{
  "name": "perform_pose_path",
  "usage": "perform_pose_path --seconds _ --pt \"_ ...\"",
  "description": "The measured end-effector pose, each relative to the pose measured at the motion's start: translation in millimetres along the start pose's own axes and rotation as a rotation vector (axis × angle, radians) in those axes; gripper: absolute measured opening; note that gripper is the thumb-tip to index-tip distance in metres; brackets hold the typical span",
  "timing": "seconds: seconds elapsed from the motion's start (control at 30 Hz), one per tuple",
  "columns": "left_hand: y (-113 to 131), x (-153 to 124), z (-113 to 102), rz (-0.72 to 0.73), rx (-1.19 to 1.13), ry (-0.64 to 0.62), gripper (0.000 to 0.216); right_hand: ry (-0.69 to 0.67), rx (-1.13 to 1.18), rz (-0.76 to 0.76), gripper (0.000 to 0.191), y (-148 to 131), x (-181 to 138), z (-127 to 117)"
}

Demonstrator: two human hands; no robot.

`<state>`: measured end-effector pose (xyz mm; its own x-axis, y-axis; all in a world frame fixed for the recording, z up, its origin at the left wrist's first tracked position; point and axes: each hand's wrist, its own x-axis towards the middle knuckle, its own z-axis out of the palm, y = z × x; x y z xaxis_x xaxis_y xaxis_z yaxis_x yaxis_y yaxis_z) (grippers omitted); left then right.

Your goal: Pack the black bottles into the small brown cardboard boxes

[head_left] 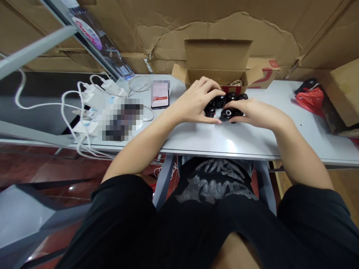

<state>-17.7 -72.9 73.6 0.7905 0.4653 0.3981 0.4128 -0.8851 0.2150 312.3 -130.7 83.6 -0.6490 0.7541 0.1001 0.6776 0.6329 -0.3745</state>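
Note:
Several glossy black, roughly cylindrical parts (220, 101) stand close together on the white table in front of the carton. My left hand (198, 101) curves round the parts on the left side, its fingers over the far one and its thumb stretched along the table in front. On the right, my right hand (252, 112) grips a black part with a pale ring (226, 113) at its end, thumb and fingers on either side. This part lies tilted, its ring facing me. My fingers hide some of the group.
Behind the parts stands an open cardboard carton (218, 56). To the left lie a phone (160, 94), a blurred-out dark object (123, 119) and white chargers with cables (92, 97). A water bottle (101, 41) leans beside the metal frame. A red plastic bag (310, 101) sits at right.

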Motion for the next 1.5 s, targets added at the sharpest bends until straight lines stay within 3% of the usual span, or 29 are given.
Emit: perform_pose_path --seconds 0.17,0.3,0.53,0.8,1.0,1.13,1.3,1.5 --pt "1 1 25 0.001 0.018 0.013 0.104 0.047 -0.004 -0.008 0.051 3 9 15" --pt "0 2 34 -0.011 0.022 0.038 0.092 0.093 -0.025 -0.03 0.055 6 9 21" --pt "-1 1 35 -0.024 0.041 0.035 0.063 0.129 -0.053 -0.031 0.058 -1 5 27" --pt "-1 2 34 -0.037 0.031 0.03 0.055 0.132 -0.105 -0.015 0.069 -9 0 26" --pt "-1 3 32 -0.051 0.026 0.025 0.045 0.146 -0.063 0.036 0.062 -8 1 25" --pt "-4 4 37 -0.038 0.037 0.045 0.044 0.173 -0.116 0.022 0.052 -4 0 28" --pt "-10 4 42 -0.037 0.062 0.058 0.047 0.212 -0.164 -0.025 0.06 0 -3 28" --pt "-13 7 38 -0.006 0.051 0.047 0.076 0.228 -0.179 -0.064 0.057 -1 -8 18"
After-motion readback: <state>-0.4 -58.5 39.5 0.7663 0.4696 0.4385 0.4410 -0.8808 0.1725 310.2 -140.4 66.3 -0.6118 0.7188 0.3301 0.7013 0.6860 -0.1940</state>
